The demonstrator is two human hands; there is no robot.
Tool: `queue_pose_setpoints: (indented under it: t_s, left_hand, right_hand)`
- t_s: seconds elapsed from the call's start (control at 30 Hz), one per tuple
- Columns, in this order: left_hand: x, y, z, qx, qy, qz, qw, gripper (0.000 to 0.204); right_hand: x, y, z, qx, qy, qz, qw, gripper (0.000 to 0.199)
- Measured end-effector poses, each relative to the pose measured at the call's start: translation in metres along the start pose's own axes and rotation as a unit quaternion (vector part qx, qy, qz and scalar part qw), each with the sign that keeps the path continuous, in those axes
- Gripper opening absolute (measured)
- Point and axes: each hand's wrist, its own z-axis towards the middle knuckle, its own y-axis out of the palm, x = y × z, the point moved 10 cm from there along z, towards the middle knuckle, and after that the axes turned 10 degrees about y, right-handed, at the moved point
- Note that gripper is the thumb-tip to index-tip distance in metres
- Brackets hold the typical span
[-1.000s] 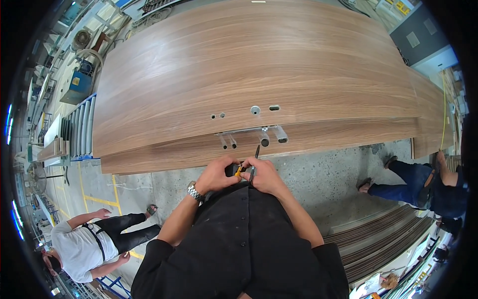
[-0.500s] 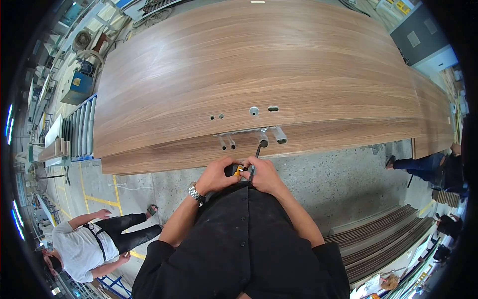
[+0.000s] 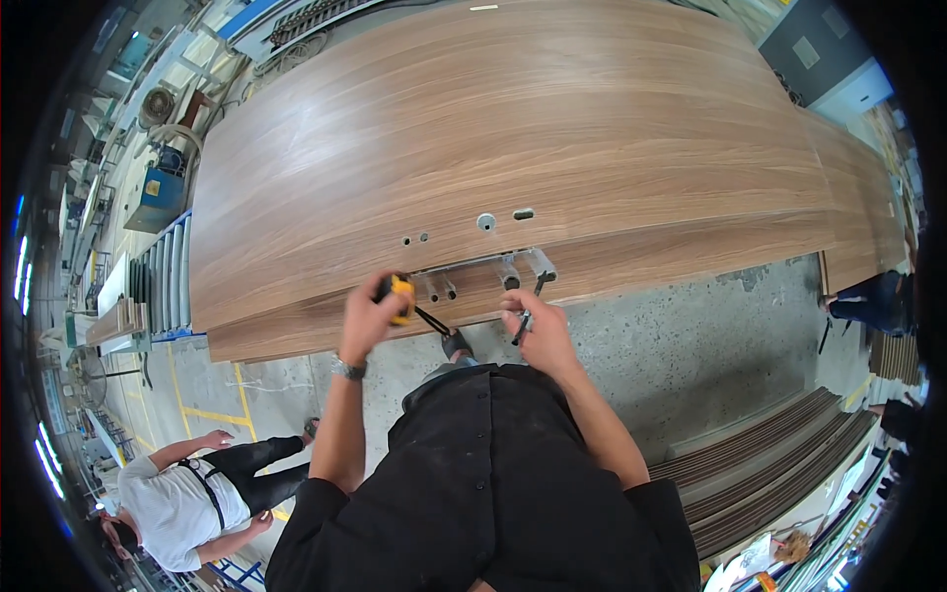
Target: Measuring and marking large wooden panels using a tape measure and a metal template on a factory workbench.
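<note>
Right, current state at the door edge.

Left hand (image 3: 373,314): closed around a yellow-and-black screwdriver (image 3: 404,299), its dark shaft angled down toward the middle.
Right hand (image 3: 536,331): fingers pinched on a small dark metal piece (image 3: 521,326); could be a bit or a screw, can't tell.
Workpiece: large wood-grain door panel (image 3: 513,128) lying flat, with a metal lock plate (image 3: 488,266) set in its near edge, just above both hands.
Face holes: two small holes plus a round hole and a slot, directly above the plate.
Doing it well: my call is to seat the tip squarely before turning, keep the shaft in line with the fastener, and steady the small piece with the right hand so it doesn't drop to the concrete floor (image 3: 691,335).
Hard to see: screwdriver tip, any screw heads on the plate, and the panel edge below the plate.
Cut off: panel's right end runs out of frame.
Nearby: a crouching person in a white shirt (image 3: 178,503), lower left, well apart.
</note>
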Motion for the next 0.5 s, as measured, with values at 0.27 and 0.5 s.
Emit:
queue_pose_setpoints:
  t_s: [0.27,0.5]
  left_hand:
    - [0.055,-0.135,0.078,0.253,0.130,0.376,0.882,0.059]
    - [-0.004,-0.109,0.144,0.156,0.121,0.475,0.857,0.068]
  right_hand:
    - [0.015,-0.045,-0.011,0.051,0.007,-0.015,0.999,0.032]
    - [0.044,-0.074,-0.036,0.093,0.033,-0.016,0.995,0.032]
